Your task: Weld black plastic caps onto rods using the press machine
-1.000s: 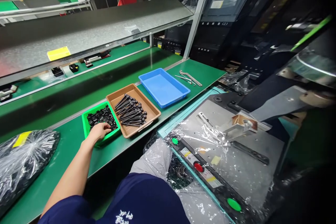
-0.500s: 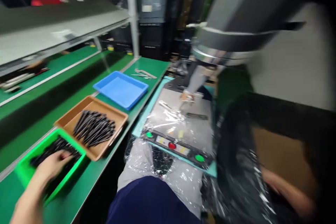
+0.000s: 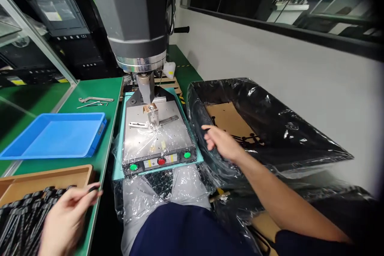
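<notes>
My left hand (image 3: 67, 218) is closed in a pinch on a small black part (image 3: 94, 188), above the right edge of the brown tray (image 3: 85, 171). Several black rods with thick ends (image 3: 22, 220) fill that tray, partly hidden by the hand. In front of me stands a press with a metal head (image 3: 146, 88) over a small metal fixture (image 3: 153, 116) on its plate. My right hand (image 3: 220, 142) is over the near left side of a box lined with black plastic (image 3: 288, 124). Its index finger is stretched out, the others are loosely bent, and nothing shows in it.
A blue tray (image 3: 60, 138) and a wrench (image 3: 96, 99) lie on the green bench (image 3: 112, 88) at left. Green buttons (image 3: 187, 155) and a red button (image 3: 161, 161) line the press front. Several black rods (image 3: 250, 140) rest on cardboard (image 3: 229, 118) in the lined box.
My view has swung to the right. My left hand has come out of the green bin with a small black part. My right hand has moved up from the lower cardboard to the lined box.
</notes>
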### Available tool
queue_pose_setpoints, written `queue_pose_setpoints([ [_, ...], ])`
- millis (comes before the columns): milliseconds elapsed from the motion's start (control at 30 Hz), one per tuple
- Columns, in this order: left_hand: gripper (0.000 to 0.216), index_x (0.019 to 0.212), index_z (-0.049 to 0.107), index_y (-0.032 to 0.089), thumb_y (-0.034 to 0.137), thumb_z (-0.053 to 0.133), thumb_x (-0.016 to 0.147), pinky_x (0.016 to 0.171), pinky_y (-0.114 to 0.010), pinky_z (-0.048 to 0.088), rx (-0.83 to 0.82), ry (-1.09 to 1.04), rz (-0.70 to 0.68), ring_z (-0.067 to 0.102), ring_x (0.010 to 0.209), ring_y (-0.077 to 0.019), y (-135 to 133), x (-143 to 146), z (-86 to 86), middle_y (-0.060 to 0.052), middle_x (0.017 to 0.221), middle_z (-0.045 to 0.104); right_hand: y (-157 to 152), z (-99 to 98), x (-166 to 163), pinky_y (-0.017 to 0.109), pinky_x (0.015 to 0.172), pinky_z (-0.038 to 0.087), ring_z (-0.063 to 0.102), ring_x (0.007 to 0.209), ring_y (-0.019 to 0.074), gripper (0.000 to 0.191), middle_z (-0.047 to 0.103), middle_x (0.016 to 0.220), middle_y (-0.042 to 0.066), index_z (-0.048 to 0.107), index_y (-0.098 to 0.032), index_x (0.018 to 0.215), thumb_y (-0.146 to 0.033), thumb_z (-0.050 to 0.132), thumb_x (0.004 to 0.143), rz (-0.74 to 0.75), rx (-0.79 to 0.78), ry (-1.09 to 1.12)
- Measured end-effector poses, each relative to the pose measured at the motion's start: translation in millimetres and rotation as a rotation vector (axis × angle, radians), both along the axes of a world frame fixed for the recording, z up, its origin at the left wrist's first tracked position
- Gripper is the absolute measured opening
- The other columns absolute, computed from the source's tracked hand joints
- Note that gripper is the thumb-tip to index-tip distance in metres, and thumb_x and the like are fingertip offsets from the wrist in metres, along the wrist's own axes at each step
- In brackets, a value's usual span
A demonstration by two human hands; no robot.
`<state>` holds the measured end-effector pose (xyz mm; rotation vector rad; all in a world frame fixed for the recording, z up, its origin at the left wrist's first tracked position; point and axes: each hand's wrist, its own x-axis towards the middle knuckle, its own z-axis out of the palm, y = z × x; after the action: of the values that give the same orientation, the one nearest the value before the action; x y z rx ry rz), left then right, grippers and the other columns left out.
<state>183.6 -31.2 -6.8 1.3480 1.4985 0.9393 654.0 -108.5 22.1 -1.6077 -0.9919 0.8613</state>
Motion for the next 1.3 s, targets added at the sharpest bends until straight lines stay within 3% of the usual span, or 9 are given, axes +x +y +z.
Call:
queue_pose_setpoints([
  [133,0.029,0.067,0.058,0.018,0.035,0.082,0.065,0.083,-0.033,0.054,0.015,-0.194,-0.271,0.068,0.091,-0.0212,15,87,3.7,-0.005,0.09,0.073,1,-17.4,-88,0.031,0.066,0.055,0.062,0.064,0.0132,0.039,0.059,0.089,0.003,0.06,-0.022,0.128,-0.034,0.051,0.092,0.388,0.003,-0.106],
  [267,0.037,0.084,0.066,0.017,0.034,0.087,0.058,0.066,-0.028,0.051,0.018,-0.332,-0.426,0.061,0.067,-0.0136,13,133,10.2,-0.003,0.079,0.07,7,-28.6,-142,0.029,0.065,0.053,0.062,0.071,0.0154,0.026,0.064,0.092,0.004,0.067,-0.021,0.111,-0.027,0.057,0.087,0.404,0.114,-0.033],
  [433,0.03,0.082,0.069,0.017,0.031,0.087,0.061,0.063,-0.026,0.048,0.084,-0.364,-0.504,0.058,0.068,-0.013,6,132,4.2,-0.002,0.077,0.067,10,-35.0,-160,0.027,0.061,0.051,0.06,0.07,0.0158,0.013,0.064,0.079,0.002,0.064,-0.02,0.088,-0.032,0.064,0.083,0.379,0.099,0.13],
  [600,0.021,0.08,0.071,0.018,0.029,0.084,0.067,0.069,-0.03,0.052,0.222,-0.326,-0.505,0.065,0.08,-0.0177,4,130,-2.7,-0.006,0.09,0.071,11,-43.0,-163,0.027,0.058,0.049,0.058,0.065,0.0152,0.016,0.064,0.077,0.002,0.064,-0.019,0.089,-0.034,0.065,0.082,0.348,0.087,0.194],
  [733,0.014,0.093,0.075,0.022,0.028,0.072,0.081,0.083,-0.036,0.054,0.313,-0.283,-0.458,0.067,0.094,-0.0208,-3,134,-8.7,-0.008,0.103,0.072,11,-46.0,-166,0.029,0.063,0.051,0.06,0.069,0.017,0.012,0.063,0.078,0.003,0.064,-0.02,0.086,-0.033,0.063,0.085,0.262,0.161,0.083],
  [867,0.012,0.091,0.077,0.023,0.027,0.068,0.084,0.09,-0.039,0.053,0.265,-0.342,-0.39,0.068,0.098,-0.0211,-5,138,-14.9,-0.007,0.101,0.073,10,-43.9,-169,0.031,0.07,0.052,0.062,0.081,0.0198,0.011,0.067,0.089,0.006,0.066,-0.021,0.083,-0.031,0.062,0.086,0.22,0.241,-0.031],
  [1033,0.009,0.085,0.078,0.023,0.026,0.074,0.078,0.089,-0.039,0.054,0.192,-0.446,-0.371,0.068,0.096,-0.0216,-1,143,-20.3,-0.006,0.097,0.074,13,-39.7,-169,0.026,0.051,0.047,0.055,0.054,0.0134,0.022,0.062,0.064,0.001,0.062,-0.018,0.085,-0.038,0.07,0.079,0.248,0.063,0.365],
  [1133,0.008,0.083,0.078,0.023,0.025,0.075,0.077,0.089,-0.039,0.053,0.156,-0.47,-0.371,0.068,0.095,-0.0212,2,146,-23.1,-0.006,0.096,0.074,14,-42.0,-168,0.024,0.048,0.044,0.052,0.049,0.0115,0.026,0.061,0.06,0.0,0.06,-0.017,0.083,-0.039,0.071,0.078,0.263,0.019,0.465],
  [1300,0.007,0.077,0.078,0.021,0.023,0.079,0.071,0.086,-0.038,0.053,0.066,-0.58,-0.326,0.068,0.093,-0.0218,7,153,-24.6,-0.007,0.093,0.074,12,-51.4,-170,0.028,0.055,0.051,0.061,0.063,0.0157,0.01,0.065,0.079,0.004,0.064,-0.019,0.084,-0.028,0.062,0.086,0.157,0.211,0.1],
])
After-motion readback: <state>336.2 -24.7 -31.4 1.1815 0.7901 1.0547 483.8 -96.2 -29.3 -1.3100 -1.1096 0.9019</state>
